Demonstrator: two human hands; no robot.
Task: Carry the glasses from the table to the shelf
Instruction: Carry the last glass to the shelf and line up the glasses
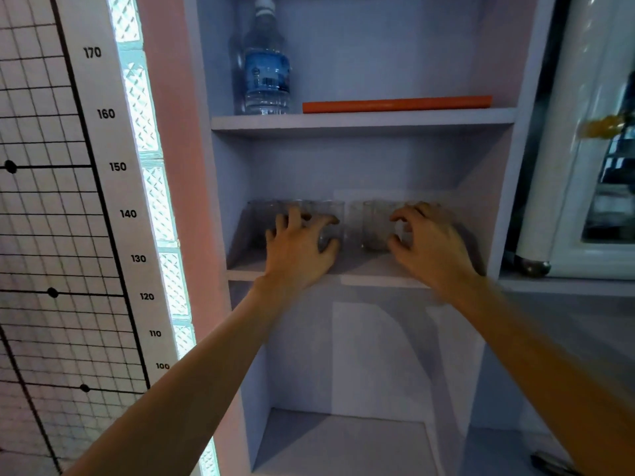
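Note:
Several clear glasses stand in a row on the middle shelf (371,269) of a pale cabinet. My left hand (299,249) reaches into the shelf, its fingers splayed and its thumb and forefinger curled around a glass (328,235) that rests on the board. More glasses (261,221) stand to the left of it. My right hand (433,245) is curled around another glass (402,231), mostly hidden by the fingers. One free glass (374,228) stands between my two hands.
The upper shelf holds a water bottle (266,73) and an orange roll (395,104). A lower compartment (343,441) opens below. A height chart (103,214) covers the left wall. A white glass-door fridge (591,201) stands at the right.

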